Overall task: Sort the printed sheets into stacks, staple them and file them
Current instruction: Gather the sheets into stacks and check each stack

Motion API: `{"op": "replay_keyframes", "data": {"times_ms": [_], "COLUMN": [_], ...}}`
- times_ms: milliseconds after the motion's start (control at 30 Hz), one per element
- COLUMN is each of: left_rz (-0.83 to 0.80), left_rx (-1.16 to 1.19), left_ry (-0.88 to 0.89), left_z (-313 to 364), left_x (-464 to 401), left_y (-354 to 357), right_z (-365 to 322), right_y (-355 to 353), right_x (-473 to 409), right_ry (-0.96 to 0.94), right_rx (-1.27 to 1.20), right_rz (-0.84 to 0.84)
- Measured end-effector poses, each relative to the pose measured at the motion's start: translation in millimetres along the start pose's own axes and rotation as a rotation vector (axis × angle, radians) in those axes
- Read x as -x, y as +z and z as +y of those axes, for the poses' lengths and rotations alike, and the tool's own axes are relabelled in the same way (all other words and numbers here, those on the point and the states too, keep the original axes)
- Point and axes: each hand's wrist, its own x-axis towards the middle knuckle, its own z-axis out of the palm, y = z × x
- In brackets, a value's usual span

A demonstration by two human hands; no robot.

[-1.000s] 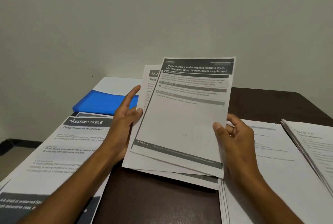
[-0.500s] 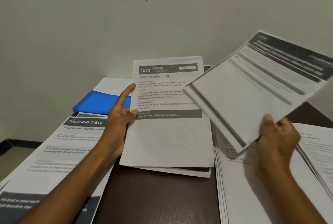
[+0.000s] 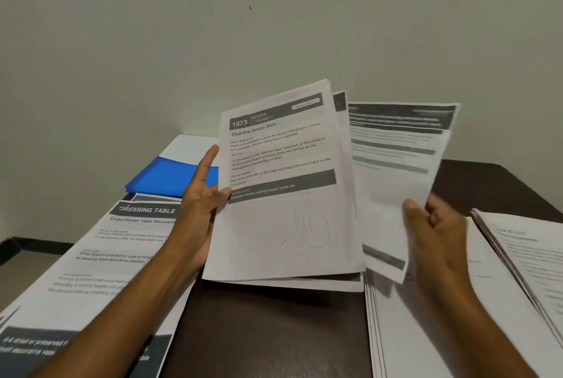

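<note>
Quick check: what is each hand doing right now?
Left hand: holds the sheaf of sheets, thumb on its front.
Right hand: pinches one loose, blurred sheet.

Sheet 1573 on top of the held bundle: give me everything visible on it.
Sheet 1573 is white printed paper with a dark header reading KITCHEN and the title "Peel the Onion Skin". A grey band lists onion, cutting board, trash bin; a pen scribble marks its lower half. It tops a tilted bundle that the left hand grips at the left edge.

One head-worn wide-angle view, looking forward and down over the dark desk (image 3: pixel 268 332), close to both forearms, plain wall (image 3: pixel 213 27) filling the upper half
</note>
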Motion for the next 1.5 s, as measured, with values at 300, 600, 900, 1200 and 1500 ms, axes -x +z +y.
{"op": "replay_keyframes", "data": {"times_ms": [300, 600, 900, 1200, 1500], "left_rz": [0.043, -0.006, -0.075, -0.182, -0.202], "left_rx": [0.077, 0.111, 0.028, -0.006, 0.031], "left_ry": [-0.131, -0.169, -0.144, -0.088, -0.094], "left_z": [-12, -14, -12, -6, -3], "left_x": [-1, -4, 3, 5, 7], "left_y": [8, 6, 11, 12, 12], "right_z": [-3, -2, 4, -2, 19], "right_y": [26, 41, 35, 28, 32], "right_x": [21, 28, 27, 24, 22], "right_ry": [-0.002, 0.153, -0.005, 0.025, 0.0], "right_rx": [-0.044, -0.136, -0.052, -0.206, -0.056], "right_rz": [-0.216, -0.31, -0.368, -0.331, -0.207]}}
